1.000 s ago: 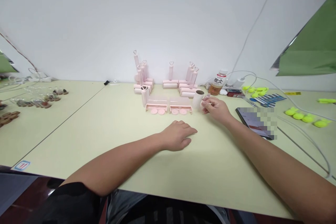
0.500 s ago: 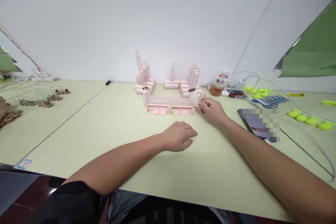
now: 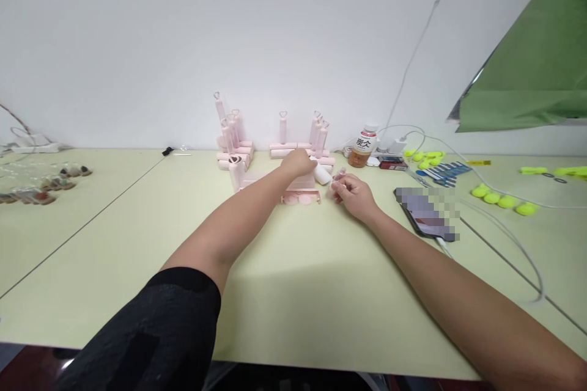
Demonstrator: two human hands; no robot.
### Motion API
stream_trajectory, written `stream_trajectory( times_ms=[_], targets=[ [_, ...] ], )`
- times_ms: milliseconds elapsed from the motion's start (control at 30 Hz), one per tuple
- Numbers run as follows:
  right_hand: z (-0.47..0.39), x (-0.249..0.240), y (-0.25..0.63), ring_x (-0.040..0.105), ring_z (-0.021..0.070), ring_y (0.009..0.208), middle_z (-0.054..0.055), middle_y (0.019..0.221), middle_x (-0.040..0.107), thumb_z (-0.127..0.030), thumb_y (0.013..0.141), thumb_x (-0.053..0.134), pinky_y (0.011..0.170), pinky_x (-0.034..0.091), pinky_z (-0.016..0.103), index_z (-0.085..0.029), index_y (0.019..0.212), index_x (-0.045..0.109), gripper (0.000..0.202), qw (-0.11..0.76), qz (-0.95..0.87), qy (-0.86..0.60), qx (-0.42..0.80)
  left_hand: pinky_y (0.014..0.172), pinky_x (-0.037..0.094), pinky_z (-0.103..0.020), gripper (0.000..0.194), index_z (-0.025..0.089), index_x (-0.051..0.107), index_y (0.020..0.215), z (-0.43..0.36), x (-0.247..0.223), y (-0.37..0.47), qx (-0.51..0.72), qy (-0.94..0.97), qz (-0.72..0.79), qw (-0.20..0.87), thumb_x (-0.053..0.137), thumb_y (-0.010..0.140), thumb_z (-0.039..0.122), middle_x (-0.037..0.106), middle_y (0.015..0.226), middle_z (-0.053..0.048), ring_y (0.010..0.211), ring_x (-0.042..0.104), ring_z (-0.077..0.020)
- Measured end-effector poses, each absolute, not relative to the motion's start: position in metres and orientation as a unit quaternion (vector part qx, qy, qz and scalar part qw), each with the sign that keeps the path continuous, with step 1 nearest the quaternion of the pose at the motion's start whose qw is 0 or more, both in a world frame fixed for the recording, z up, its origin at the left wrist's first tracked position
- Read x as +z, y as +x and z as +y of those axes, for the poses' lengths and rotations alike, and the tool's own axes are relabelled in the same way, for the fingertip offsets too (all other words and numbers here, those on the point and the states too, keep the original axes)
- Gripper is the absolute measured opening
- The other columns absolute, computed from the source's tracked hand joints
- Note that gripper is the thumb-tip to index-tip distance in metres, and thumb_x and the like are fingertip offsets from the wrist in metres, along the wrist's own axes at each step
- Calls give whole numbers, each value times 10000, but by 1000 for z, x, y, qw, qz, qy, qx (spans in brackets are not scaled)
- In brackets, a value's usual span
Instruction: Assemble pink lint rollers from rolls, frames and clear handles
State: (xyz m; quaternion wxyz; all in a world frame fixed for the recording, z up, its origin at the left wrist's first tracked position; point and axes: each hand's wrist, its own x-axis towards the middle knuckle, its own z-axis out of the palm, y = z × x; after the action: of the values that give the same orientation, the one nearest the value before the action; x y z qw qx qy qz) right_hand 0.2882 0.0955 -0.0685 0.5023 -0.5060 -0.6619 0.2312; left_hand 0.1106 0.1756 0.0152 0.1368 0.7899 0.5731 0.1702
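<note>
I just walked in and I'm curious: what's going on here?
A person has a white roll tilted between both hands. The left hand is at its far end, the grip hidden from view. The right hand is by the near end, with a small clear piece too blurred to name. Pink handles stand near the wall, and a bottle stands to their right.

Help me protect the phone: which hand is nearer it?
Right. The right hand is left of the phone, apart from it; the left hand is farther left, by the white roll.
</note>
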Motion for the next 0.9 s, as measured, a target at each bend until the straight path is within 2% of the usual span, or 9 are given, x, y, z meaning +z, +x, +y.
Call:
stream_trajectory(
  times_ms=[100, 233, 367, 467, 700, 900],
  targets=[
    [95, -69, 288, 558, 119, 527, 61, 905, 605, -582, 828, 591, 483, 523, 302, -195, 616, 579, 442, 507, -661, -503, 232, 732, 478, -317, 285, 110, 671, 1044, 183, 12, 119, 164, 789, 579, 126, 564, 850, 290, 718, 1023, -157, 924, 670, -267],
    [95, -68, 287, 555, 113, 510, 51, 898, 595, -523, 836, 601, 498, 509, 308, -195, 620, 563, 395, 509, -662, -498, 233, 759, 476, -291, 256, 163, 679, 1054, 177, 18, 128, 163, 819, 542, 96, 491, 897, 235, 695, 1065, -112, 944, 652, -217],
    [95, -66, 285, 549, 123, 535, 52, 890, 605, -445, 844, 599, 551, 486, 319, -199, 628, 566, 329, 488, -691, -494, 200, 845, 471, -334, 228, 172, 707, 1026, 165, 28, 137, 143, 856, 494, 54, 553, 861, 209, 609, 1187, -136, 1028, 623, -254],
    [95, -66, 284, 555, 148, 605, 60, 889, 615, -422, 850, 585, 596, 473, 322, -208, 627, 544, 312, 473, -713, -491, 166, 875, 466, -357, 210, 176, 722, 996, 157, 33, 140, 122, 874, 469, 35, 594, 830, 185, 582, 1180, -137, 1048, 611, -274],
    [99, -62, 279, 592, 194, 747, 82, 959, 646, -415, 850, 570, 683, 448, 333, -210, 643, 569, 291, 437, -745, -492, 112, 811, 463, -331, 212, 171, 725, 968, 156, 33, 127, 122, 886, 447, 15, 559, 837, 150, 597, 1100, -125, 967, 625, -241],
    [104, -61, 277, 576, 186, 706, 77, 908, 634, -416, 848, 560, 667, 432, 328, -208, 645, 559, 291, 428, -737, -511, 113, 751, 454, -302, 209, 171, 728, 912, 164, 29, 120, 132, 893, 429, 15, 526, 859, 172, 631, 1018, -108, 907, 634, -218]
  ],
)
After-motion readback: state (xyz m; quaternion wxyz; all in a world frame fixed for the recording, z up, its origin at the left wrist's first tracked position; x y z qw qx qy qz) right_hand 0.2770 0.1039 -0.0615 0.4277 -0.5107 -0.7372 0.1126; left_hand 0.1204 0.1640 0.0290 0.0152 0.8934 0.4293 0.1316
